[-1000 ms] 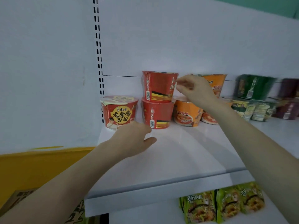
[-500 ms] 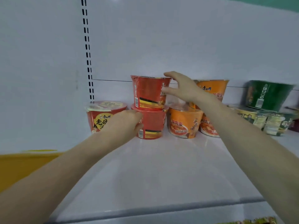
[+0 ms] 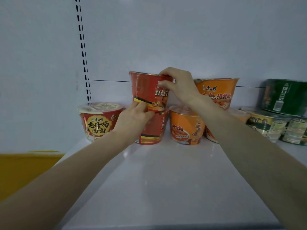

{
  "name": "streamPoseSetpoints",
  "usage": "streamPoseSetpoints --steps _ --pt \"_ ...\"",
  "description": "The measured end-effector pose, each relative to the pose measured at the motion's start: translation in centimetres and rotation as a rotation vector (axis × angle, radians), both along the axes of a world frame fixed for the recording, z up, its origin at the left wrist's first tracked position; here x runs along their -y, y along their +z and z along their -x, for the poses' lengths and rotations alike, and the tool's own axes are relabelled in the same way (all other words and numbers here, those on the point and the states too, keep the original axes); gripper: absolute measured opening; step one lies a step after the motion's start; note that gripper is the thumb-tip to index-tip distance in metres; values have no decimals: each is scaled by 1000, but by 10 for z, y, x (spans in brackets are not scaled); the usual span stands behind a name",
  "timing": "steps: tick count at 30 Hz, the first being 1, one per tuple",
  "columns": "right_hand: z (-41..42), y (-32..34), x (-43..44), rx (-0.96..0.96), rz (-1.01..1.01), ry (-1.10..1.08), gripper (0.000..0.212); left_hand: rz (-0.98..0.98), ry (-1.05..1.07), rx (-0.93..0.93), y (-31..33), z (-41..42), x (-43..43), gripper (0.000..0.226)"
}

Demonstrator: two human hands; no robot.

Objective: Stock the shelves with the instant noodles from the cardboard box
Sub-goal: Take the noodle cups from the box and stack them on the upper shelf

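Your right hand (image 3: 178, 85) has its fingers (image 3: 166, 75) curled over the top rim of the upper red cup (image 3: 145, 90), thumb against the wall just below, so that hand is clamped on the cup at its upper right. Your left hand (image 3: 132, 119) is lower: thumb (image 3: 141, 106) and forefinger lie against the join where that cup sits on the lower red cup (image 3: 153, 130). The other fingers are hidden behind the hand, so you cannot tell whether it grips or only presses. The upper cup stands upright, stacked squarely on the lower one, at the back of the white shelf (image 3: 166, 180). Just left of the stack sits a red bowl (image 3: 98, 122) with a yellow label, your left wrist crossing its right edge. Just right stands a front orange cup (image 3: 184, 128), with an upper orange cup (image 3: 221, 92) behind your right wrist and green bowls (image 3: 285, 95) farther right. Above the rim only the white back panel (image 3: 166, 39) shows, and the shelf surface runs forward under both forearms.
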State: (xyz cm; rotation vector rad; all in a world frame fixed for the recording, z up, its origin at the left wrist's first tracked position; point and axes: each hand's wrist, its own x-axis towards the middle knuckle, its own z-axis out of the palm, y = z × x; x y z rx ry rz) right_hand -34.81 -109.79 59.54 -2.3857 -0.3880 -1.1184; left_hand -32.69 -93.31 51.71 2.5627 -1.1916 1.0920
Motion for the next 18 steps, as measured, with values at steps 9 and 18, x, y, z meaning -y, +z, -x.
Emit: streamPoseSetpoints --steps 9,18 --pt "6 6 9 82 -42 -34 25 104 -54 -138 1 -14 -24 26" --pt "5 6 11 118 -12 -99 24 58 -120 -160 1 -12 -4 39"
